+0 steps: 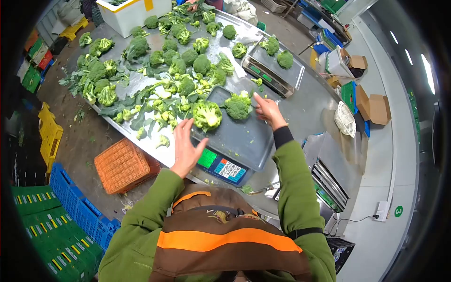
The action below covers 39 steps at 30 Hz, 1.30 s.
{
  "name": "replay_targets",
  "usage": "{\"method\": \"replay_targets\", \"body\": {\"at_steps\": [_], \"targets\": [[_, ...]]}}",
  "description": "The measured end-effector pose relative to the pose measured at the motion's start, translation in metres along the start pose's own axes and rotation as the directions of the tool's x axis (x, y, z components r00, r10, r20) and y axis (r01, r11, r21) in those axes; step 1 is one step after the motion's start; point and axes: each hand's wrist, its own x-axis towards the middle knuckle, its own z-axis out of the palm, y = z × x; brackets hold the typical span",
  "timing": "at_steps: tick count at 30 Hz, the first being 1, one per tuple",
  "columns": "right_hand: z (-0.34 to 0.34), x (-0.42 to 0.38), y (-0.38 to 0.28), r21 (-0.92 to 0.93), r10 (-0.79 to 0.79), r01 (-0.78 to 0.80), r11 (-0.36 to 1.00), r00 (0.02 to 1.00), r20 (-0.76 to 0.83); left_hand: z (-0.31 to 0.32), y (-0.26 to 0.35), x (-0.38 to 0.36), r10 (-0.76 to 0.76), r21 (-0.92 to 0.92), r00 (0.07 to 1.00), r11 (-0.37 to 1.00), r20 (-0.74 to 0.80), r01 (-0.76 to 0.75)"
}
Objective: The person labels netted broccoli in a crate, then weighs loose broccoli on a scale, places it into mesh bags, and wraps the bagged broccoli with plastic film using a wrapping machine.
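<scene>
My left hand (185,146) is open, fingers spread, at the near-left edge of a weighing scale's dark grey tray (235,138). Close to its fingertips, a broccoli head (206,115) lies with its cut stem facing up. Beside that, a second broccoli head (238,106) rests on the tray with its florets up. At the tray's right edge, my right hand (268,111) is open, its fingertips right by this second head. Below the tray, the scale's keypad panel (229,170) and lit green display (206,158) face me.
Broccoli heads (178,63) and cut leaves spread over the metal table (314,117). Another scale (275,70) carries two heads. A white foam box (134,16) stands at the far left. An orange crate (123,165) sits on the floor, left of the table.
</scene>
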Motion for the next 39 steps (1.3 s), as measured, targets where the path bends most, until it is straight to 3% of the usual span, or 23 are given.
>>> {"method": "replay_targets", "body": {"at_steps": [1, 2, 4, 5, 8, 10, 11, 12, 13, 14, 15, 16, 17, 19, 22, 33, 35, 36, 37, 38, 39], "targets": [[0.006, 0.022, -0.005, -0.097, 0.175, -0.169, 0.981, 0.983, 0.058, 0.004, -0.001, 0.012, 0.034, 0.033, 0.999, 0.999, 0.035, -0.035], [0.014, 0.051, 0.005, -0.165, 0.178, -0.168, 0.972, 0.983, 0.044, 0.007, -0.003, 0.029, 0.08, 0.064, 0.995, 0.994, 0.066, -0.084], [0.034, 0.034, -0.015, -0.266, 0.139, -0.141, 0.954, 0.99, -0.025, 0.013, -0.01, 0.058, 0.143, 0.088, 0.962, 0.982, 0.234, -0.167], [0.035, 0.031, -0.017, -0.25, 0.155, -0.139, 0.958, 0.987, 0.048, 0.02, -0.019, 0.068, 0.172, 0.034, 0.945, 0.981, 0.278, -0.189], [0.033, 0.014, -0.006, -0.228, 0.082, -0.049, 0.972, 0.987, 0.138, 0.019, -0.029, 0.096, 0.087, -0.114, 0.93, 0.992, 0.356, -0.049], [0.032, -0.018, 0.002, 0.013, -0.102, 0.102, 0.995, 0.962, 0.252, 0.021, -0.041, 0.107, -0.002, -0.217, 0.926, 0.972, 0.377, 0.09], [0.031, -0.029, 0.01, 0.015, -0.065, 0.064, 0.998, 0.967, 0.246, 0.02, -0.045, 0.109, -0.027, -0.255, 0.932, 0.959, 0.36, 0.126], [0.03, -0.04, 0.021, 0.138, -0.139, 0.111, 0.984, 0.967, 0.215, 0.032, -0.061, 0.104, -0.046, -0.368, 0.966, 0.919, 0.253, 0.14], [0.029, -0.052, 0.034, 0.256, -0.208, 0.162, 0.953, 0.964, 0.164, 0.027, -0.064, 0.108, -0.254, -0.464, 0.876, 0.769, 0.41, 0.441], [0.027, -0.06, 0.051, 0.459, -0.19, 0.089, 0.884, 0.966, 0.178, 0.02, -0.067, 0.112, -0.331, -0.52, 0.721, 0.52, 0.609, 0.678], [0.028, -0.063, 0.074, 0.736, -0.153, -0.031, 0.676, 0.972, 0.181, 0.009, -0.058, 0.115, -0.268, -0.625, 0.642, 0.157, 0.719, 0.765], [0.034, -0.071, 0.078, 0.917, -0.134, -0.123, 0.379, 0.973, 0.186, 0.004, -0.049, 0.119, -0.165, -0.607, 0.585, -0.232, 0.794, 0.76], [0.036, -0.083, 0.082, 0.963, -0.127, -0.178, 0.203, 0.97, 0.206, 0.002, -0.042, 0.119, -0.151, -0.59, 0.57, -0.236, 0.808, 0.772], [0.042, -0.098, 0.074, 0.982, -0.115, -0.136, 0.132, 0.982, 0.151, 0.0, -0.035, 0.117, 0.234, -0.282, 0.512, -0.615, 0.827, 0.737], [0.045, -0.111, 0.077, 0.991, -0.131, -0.131, -0.005, 0.983, 0.13, 0.01, -0.025, 0.106, 0.222, -0.231, 0.461, -0.637, 0.859, 0.736], [0.046, -0.117, 0.073, 0.993, -0.148, -0.111, -0.033, 0.983, 0.105, 0.015, -0.015, 0.097, 0.174, -0.248, 0.407, -0.565, 0.897, 0.787], [0.043, -0.109, 0.083, 0.987, -0.086, -0.019, 0.162, 0.996, 0.033, 0.018, -0.014, 0.1, 0.163, -0.285, 0.418, -0.514, 0.894, 0.809], [0.04, -0.108, 0.076, 0.987, -0.088, -0.016, 0.162, 0.996, 0.03, 0.019, -0.011, 0.101, -0.037, -0.508, 0.511, -0.196, 0.858, 0.839], [0.037, -0.107, 0.069, 0.76, -0.078, 0.2, 0.619, 0.978, -0.194, 0.021, -0.009, 0.102, -0.191, -0.61, 0.634, 0.174, 0.749, 0.773], [0.035, -0.106, 0.063, 0.298, -0.175, 0.301, 0.906, 0.907, -0.382, 0.03, -0.012, 0.104, -0.188, -0.66, 0.751, 0.376, 0.633, 0.65], [0.035, -0.107, 0.055, -0.14, -0.398, 0.379, 0.915, 0.782, -0.48, 0.036, -0.011, 0.107, -0.093, -0.569, 0.901, 0.746, 0.424, 0.346]]}}
